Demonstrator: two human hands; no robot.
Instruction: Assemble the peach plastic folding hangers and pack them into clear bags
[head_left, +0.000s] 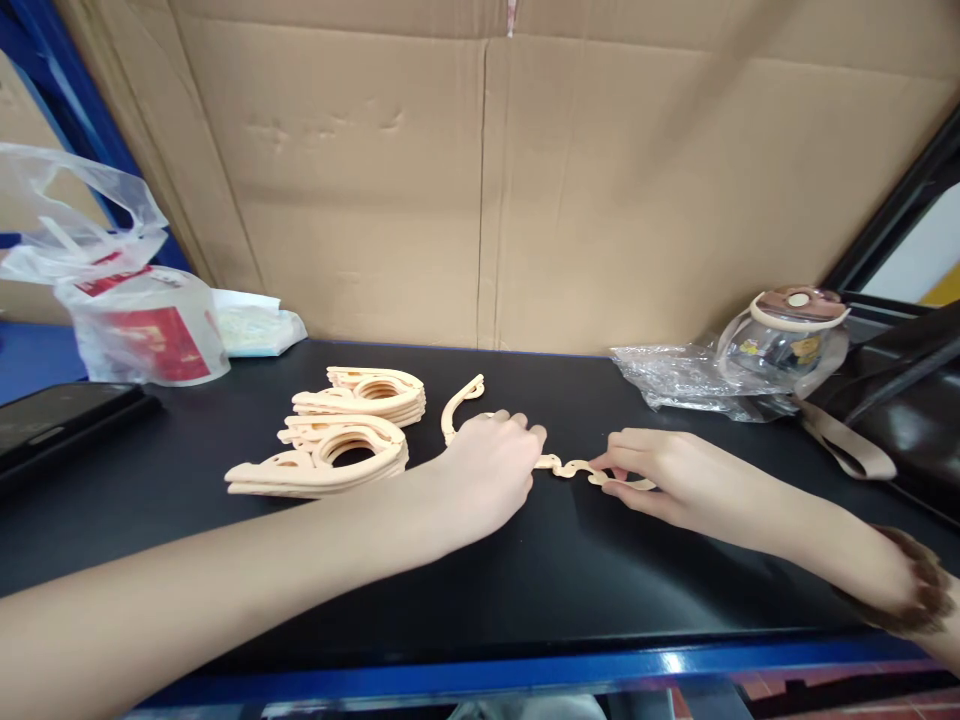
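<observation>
Right hand [660, 478] pinching one beige hanger [552, 462]; left hand [491, 465] over it, grip unclear; two stacks [409, 406] nearby

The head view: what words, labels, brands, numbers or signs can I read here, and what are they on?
No text can be read.
Plastic bag: its red patch is too blurred to read.
Clear jar: the cartoon print is too small to show any readable words.
Stacked pale pieces: no lettering visible.
</observation>
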